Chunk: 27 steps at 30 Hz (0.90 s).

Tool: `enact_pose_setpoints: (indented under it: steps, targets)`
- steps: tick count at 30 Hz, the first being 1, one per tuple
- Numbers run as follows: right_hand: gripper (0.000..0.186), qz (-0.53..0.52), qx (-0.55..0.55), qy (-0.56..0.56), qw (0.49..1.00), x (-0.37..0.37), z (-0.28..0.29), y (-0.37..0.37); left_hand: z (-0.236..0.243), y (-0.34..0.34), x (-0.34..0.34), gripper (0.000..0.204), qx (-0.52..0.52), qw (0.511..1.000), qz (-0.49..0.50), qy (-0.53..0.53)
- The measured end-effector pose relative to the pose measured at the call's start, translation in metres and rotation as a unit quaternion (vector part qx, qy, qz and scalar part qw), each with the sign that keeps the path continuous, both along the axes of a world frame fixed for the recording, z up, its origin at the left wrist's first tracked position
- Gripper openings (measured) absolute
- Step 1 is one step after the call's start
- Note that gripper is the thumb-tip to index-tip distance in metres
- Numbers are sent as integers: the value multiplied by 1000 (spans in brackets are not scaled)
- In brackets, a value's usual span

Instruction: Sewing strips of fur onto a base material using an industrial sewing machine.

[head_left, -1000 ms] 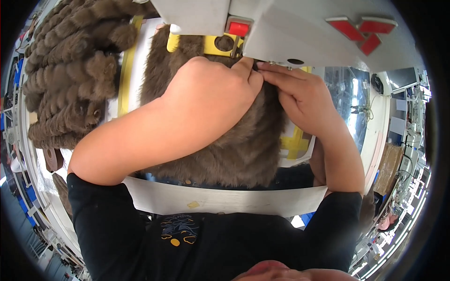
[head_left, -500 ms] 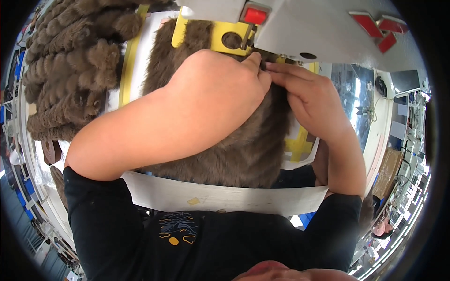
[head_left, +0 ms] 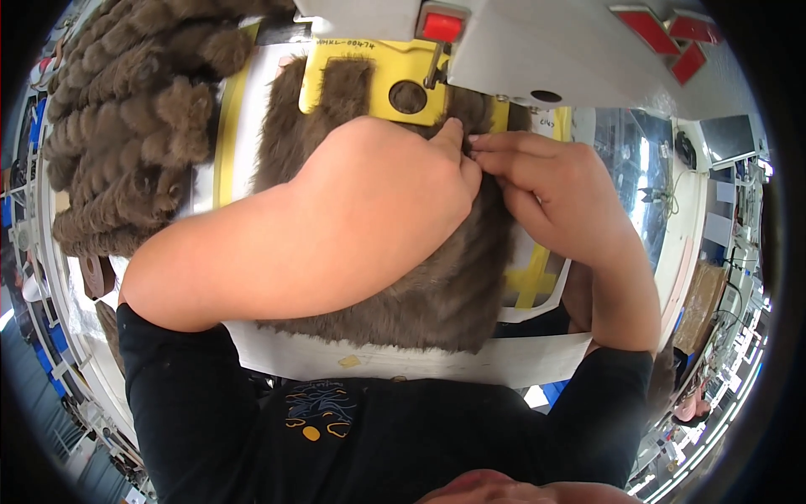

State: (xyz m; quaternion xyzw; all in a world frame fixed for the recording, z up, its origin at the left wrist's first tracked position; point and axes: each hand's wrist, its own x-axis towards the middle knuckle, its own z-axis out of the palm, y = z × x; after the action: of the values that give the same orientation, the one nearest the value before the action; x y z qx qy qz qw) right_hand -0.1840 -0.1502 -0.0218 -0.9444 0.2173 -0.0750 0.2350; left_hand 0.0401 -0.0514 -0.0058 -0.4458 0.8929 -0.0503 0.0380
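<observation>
Grey sewing machine head (head_left: pixel 537 50) spans the top, above the white table (head_left: pixel 403 361). Heap of brown fur pieces (head_left: pixel 126 143) lies far left. One brown fur piece (head_left: pixel 437 294) lies flat at centre on the yellow template (head_left: pixel 386 76). Left hand (head_left: pixel 395 185) presses palm-down on it; right hand (head_left: pixel 554 193) pinches its upper edge, fingertips meeting the left's.

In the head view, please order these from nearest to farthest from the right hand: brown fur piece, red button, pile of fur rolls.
From the right hand:
1. Brown fur piece, under the fingers.
2. Red button, above, on the grey machine.
3. Pile of fur rolls, far left.
</observation>
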Motion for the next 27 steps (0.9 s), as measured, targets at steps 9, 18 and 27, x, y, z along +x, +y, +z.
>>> enact_pose_setpoints:
  steps: [9,18,27]
  targets:
    - [20,-3,-14,-6,1000,-4,7,2,-5,0,-4,33,-10,999,-11,34]
    - [60,116,-48,-238,963,-26,65,35,-2,1,0,33,23,999,-2,29]
    - [56,152,-34,-291,944,-38,69,39,2,-1,0,39,37,998,18,51]
